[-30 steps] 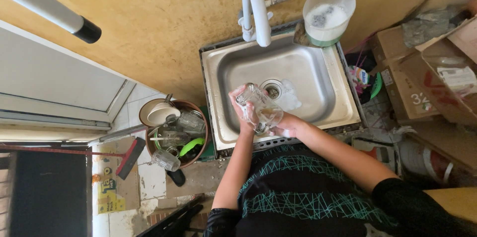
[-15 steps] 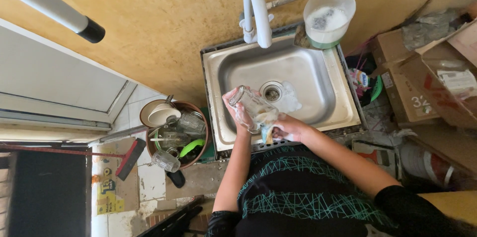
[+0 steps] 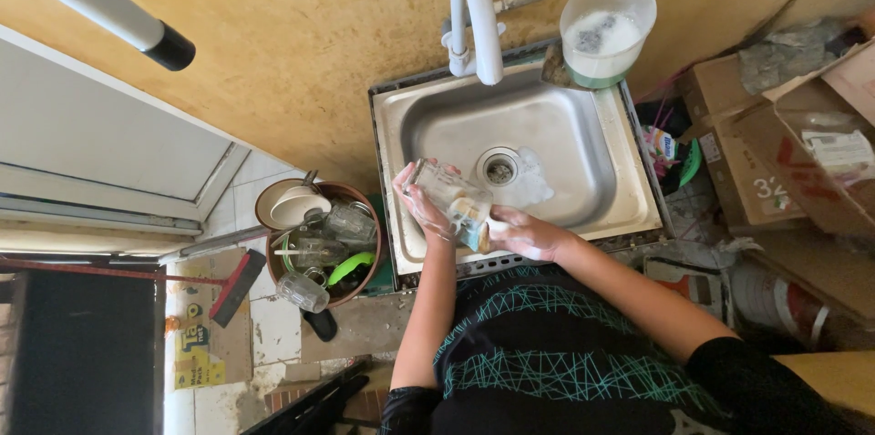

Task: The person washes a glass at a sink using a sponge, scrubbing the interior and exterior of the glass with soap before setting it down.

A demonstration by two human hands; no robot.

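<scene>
- A clear glass jar (image 3: 444, 191), tilted on its side, is being held over the front left part of the stainless steel sink (image 3: 602, 207).
- The jar is being gripped by the left hand (image 3: 421, 207), its fingers curled around the glass from below.
- A small soapy sponge (image 3: 476, 227), yellowish with some blue, is being pinched by the right hand (image 3: 521, 233) and pressed against the lower end of the jar.
- The step in hand is judged to be the scrubbing of the jar with soap; foam is lying near the drain (image 3: 499, 168) of the sink.
- For the next move a turning of the jar in the hand and a rinse under the white curved tap (image 3: 476, 11), behind the sink, is probably being called for; the wet glass is likely slippery, so a firm grip is needed.
- Behind the sink, at its right corner, a white plastic tub (image 3: 609, 29) with foamy water is standing.
- Left of the sink, a round brown basin (image 3: 321, 243) with glasses and a white bowl is standing on the floor.
- Right of the sink, brown cardboard boxes (image 3: 775, 143) with red print and a white label are being stored.
- Far left of the sink, a yellow printed sheet (image 3: 202, 344) is lying on the floor, near a red-headed broom (image 3: 235, 286).
</scene>
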